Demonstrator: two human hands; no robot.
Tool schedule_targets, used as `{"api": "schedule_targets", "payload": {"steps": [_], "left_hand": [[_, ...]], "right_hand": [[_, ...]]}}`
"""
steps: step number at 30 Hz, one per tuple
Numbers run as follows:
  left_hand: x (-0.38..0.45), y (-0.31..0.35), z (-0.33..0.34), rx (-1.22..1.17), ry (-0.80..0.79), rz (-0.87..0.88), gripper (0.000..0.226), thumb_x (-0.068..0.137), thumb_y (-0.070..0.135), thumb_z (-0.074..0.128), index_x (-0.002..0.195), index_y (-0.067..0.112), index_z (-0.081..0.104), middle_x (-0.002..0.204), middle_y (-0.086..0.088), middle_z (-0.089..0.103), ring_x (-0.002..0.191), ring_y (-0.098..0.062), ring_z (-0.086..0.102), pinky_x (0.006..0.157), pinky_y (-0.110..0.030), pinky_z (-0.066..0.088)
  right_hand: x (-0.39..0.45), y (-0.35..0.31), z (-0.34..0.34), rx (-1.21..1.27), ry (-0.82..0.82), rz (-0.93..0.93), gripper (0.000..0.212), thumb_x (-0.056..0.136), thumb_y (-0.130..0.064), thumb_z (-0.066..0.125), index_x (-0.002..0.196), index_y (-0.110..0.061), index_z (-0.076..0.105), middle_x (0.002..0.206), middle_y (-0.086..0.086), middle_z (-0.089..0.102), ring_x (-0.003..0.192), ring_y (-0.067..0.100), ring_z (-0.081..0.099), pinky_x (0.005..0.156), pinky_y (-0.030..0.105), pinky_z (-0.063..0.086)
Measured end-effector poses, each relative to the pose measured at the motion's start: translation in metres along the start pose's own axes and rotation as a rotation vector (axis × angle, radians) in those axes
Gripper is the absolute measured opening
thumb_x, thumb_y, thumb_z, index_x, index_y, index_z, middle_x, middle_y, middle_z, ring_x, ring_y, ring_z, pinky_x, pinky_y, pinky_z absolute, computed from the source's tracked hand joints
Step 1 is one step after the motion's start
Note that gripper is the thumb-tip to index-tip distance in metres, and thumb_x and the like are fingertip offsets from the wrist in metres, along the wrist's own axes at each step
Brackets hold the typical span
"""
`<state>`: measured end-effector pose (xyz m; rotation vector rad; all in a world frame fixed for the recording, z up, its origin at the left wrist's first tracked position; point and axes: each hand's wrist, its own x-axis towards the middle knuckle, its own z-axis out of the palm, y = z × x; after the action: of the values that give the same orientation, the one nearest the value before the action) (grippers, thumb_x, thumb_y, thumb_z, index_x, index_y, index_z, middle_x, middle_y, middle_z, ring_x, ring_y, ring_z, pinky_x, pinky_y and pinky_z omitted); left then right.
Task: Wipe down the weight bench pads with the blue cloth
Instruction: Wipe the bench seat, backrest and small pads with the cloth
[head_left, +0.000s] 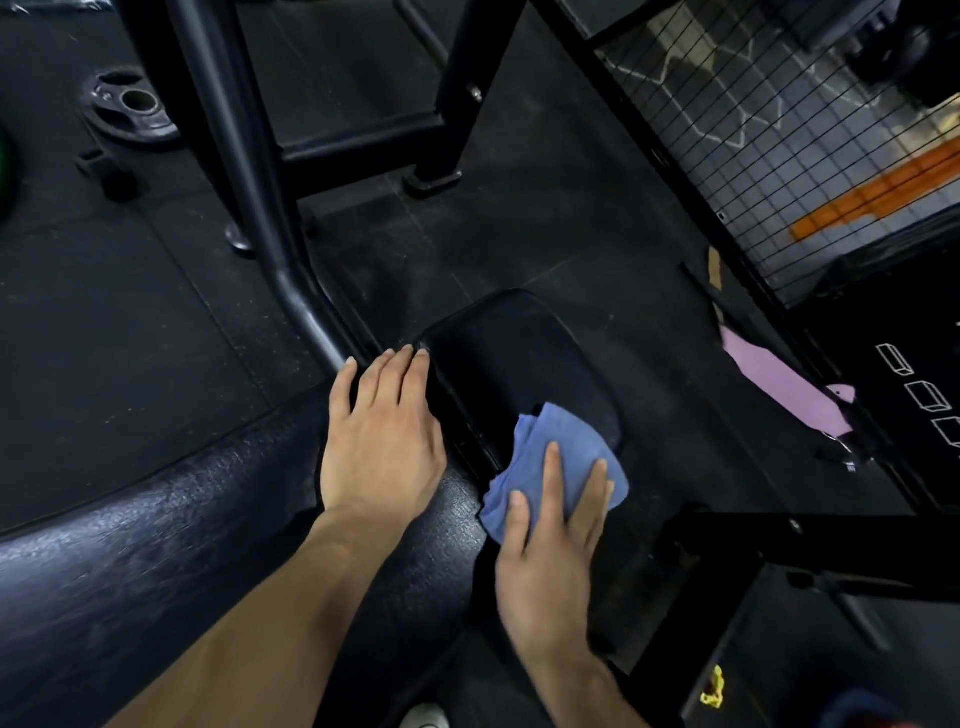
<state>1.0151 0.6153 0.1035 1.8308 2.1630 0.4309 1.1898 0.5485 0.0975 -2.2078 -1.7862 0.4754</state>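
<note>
I'm pressing the blue cloth (558, 457) flat under my right hand (550, 561), fingers straight, across the seat pad (519, 358) edge; left hand (382, 441) is resting open beside it. The cloth is soft, light, bunching easily

No words, brand names or numbers can be read anywhere. The only markings are white outline drawings of small boxes, printed in a column on the black panel (914, 395) at the right edge. The raised marks on the weight plate (132, 106) lying on the floor at upper left are too small and dark to read.
</note>
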Motion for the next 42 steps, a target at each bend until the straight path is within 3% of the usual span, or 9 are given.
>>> {"api": "schedule_targets", "payload": {"steps": [4,8,13,18,27,31,34,38,42], "left_hand": [[0.0,0.0,0.0,-0.004,0.0,-0.002,0.058,0.1,0.029,0.04,0.154,0.01,0.039,0.158,-0.006,0.047,0.149,-0.021,0.038,0.127,-0.05,0.018],[0.0,0.0,0.0,-0.005,0.001,0.006,0.058,0.099,0.029,0.042,0.154,0.01,0.039,0.158,-0.007,0.046,0.149,-0.022,0.038,0.127,-0.05,0.017],[0.001,0.001,0.0,0.011,-0.004,0.002,0.058,0.1,0.029,0.041,0.155,0.01,0.037,0.159,-0.006,0.045,0.15,-0.02,0.036,0.127,-0.049,0.017],[0.002,0.001,0.001,0.013,-0.009,0.004,0.058,0.1,0.029,0.041,0.155,0.01,0.037,0.159,-0.007,0.045,0.15,-0.021,0.038,0.127,-0.05,0.018],[0.001,0.0,0.002,0.028,-0.021,0.005,0.06,0.1,0.03,0.039,0.157,0.011,0.036,0.16,-0.006,0.045,0.15,-0.02,0.037,0.127,-0.05,0.018],[0.001,0.0,0.004,0.026,-0.02,0.002,0.06,0.1,0.031,0.039,0.157,0.011,0.035,0.16,-0.005,0.044,0.151,-0.02,0.036,0.127,-0.05,0.017],[0.002,0.0,0.006,0.021,-0.015,-0.001,0.059,0.101,0.029,0.037,0.156,0.011,0.037,0.159,-0.005,0.046,0.15,-0.021,0.037,0.127,-0.05,0.017],[0.001,-0.001,0.007,0.038,-0.022,-0.003,0.062,0.099,0.034,0.026,0.156,0.012,0.037,0.159,-0.005,0.046,0.15,-0.02,0.038,0.127,-0.05,0.019],[0.001,-0.001,0.008,0.048,-0.031,-0.006,0.062,0.099,0.035,0.026,0.157,0.013,0.036,0.16,-0.003,0.045,0.15,-0.019,0.037,0.126,-0.05,0.019]], "right_hand": [[-0.013,-0.008,0.0,0.18,-0.027,0.122,0.071,0.099,-0.059,0.027,0.162,-0.047,-0.003,0.167,-0.01,-0.032,0.154,0.005,-0.017,0.124,0.034,0.022],[0.003,-0.018,0.0,0.266,-0.034,0.25,0.075,0.098,-0.062,0.027,0.161,-0.045,-0.011,0.169,-0.002,-0.028,0.16,0.02,-0.007,0.125,0.047,0.027],[0.043,-0.014,-0.01,0.417,0.033,0.4,0.073,0.108,-0.039,0.04,0.164,-0.029,-0.006,0.165,0.018,0.019,0.141,0.03,0.042,0.101,0.032,0.039],[0.068,-0.002,-0.016,0.535,0.016,0.499,0.074,0.108,-0.04,0.041,0.162,-0.037,-0.01,0.16,0.014,0.033,0.133,0.027,0.052,0.105,0.038,0.043],[0.113,0.023,-0.036,0.54,0.008,0.43,0.054,0.108,-0.032,0.042,0.16,-0.032,0.027,0.145,-0.002,0.051,0.126,0.016,0.051,0.101,0.031,0.036],[0.15,0.032,-0.055,0.46,-0.15,0.401,0.044,0.092,-0.039,0.052,0.135,-0.029,0.058,0.122,-0.006,0.066,0.122,0.021,0.062,0.105,0.04,0.047],[0.174,0.033,-0.064,0.386,-0.272,0.359,0.03,0.1,-0.041,0.049,0.122,-0.027,0.063,0.111,-0.006,0.069,0.113,0.021,0.066,0.101,0.041,0.05],[0.198,0.025,-0.067,0.317,-0.39,0.296,0.041,0.102,-0.054,0.044,0.131,-0.033,0.063,0.121,-0.014,0.067,0.118,0.012,0.062,0.104,0.034,0.044],[0.223,0.013,-0.064,0.229,-0.432,0.238,0.05,0.094,-0.071,0.044,0.117,-0.036,0.07,0.118,-0.013,0.072,0.119,0.012,0.063,0.111,0.035,0.042]]}}
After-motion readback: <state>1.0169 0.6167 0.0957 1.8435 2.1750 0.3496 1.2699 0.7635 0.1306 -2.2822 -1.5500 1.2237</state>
